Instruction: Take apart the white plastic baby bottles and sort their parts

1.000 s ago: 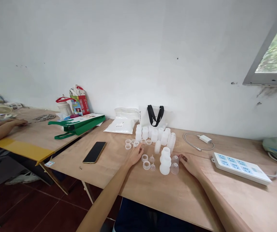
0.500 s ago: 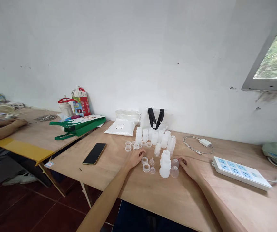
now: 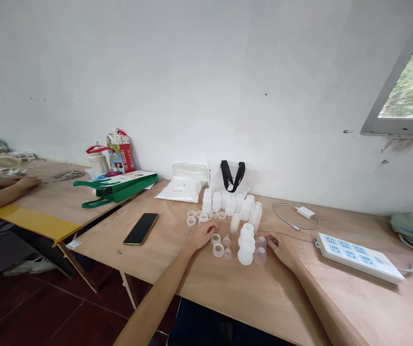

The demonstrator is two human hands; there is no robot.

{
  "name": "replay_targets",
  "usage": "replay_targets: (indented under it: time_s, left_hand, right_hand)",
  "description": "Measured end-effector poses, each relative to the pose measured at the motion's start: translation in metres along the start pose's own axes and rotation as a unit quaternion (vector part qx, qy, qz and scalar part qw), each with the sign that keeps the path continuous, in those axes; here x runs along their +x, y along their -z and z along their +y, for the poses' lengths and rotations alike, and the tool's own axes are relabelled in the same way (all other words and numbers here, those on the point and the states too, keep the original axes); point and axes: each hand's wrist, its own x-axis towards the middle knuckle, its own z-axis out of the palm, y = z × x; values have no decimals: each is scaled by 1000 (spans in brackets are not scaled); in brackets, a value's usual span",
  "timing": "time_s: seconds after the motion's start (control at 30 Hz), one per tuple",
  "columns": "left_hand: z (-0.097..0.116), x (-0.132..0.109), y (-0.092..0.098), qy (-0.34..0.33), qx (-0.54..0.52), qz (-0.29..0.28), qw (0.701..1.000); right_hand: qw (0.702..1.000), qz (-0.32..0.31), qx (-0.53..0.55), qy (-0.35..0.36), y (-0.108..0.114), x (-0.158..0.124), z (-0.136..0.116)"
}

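Observation:
My left hand rests on the table, its fingers loosely bent and holding nothing. Just right of it lie two clear screw rings and two silicone bottle nipples. Two milky plastic bottles stand one in front of the other between my hands. Close to their right side are two translucent domed caps. My right hand lies beside these caps, fingers relaxed and apart from any grip; whether a fingertip touches the rear cap I cannot tell.
Behind my hands stand several more bottles, loose rings and stacked clear caps. A phone lies left, a power strip and a charging cable right. Another person's hand rests on the neighbouring table.

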Motion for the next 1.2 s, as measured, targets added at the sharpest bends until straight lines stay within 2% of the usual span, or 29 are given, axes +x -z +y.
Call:
replay_targets:
  time_s: [0.3,0.53,0.7,1.0,1.1,1.2]
  left_hand:
    - [4,-1,2,9,-11,5,1000]
    - [2,1,1,41,-25,73,996]
    - [0,1,-1,29,-26,67,997]
    - [-3,0,-2,0,-23,22,999]
    - [5,-1,2,2,-55,23,998]
    - [23,-6,8,10,-133,60,989]
  right_hand:
    - [1000,4,4,-15,1,-1,-6]
    - [1000,5,7,-7,1,-2,-7]
    - [1000,11,10,-12,0,-2,-6]
    - [1000,10,17,-7,0,-2,-6]
    - [1000,12,21,-7,0,-2,-7]
    - [999,45,27,-9,3,-5,-17]
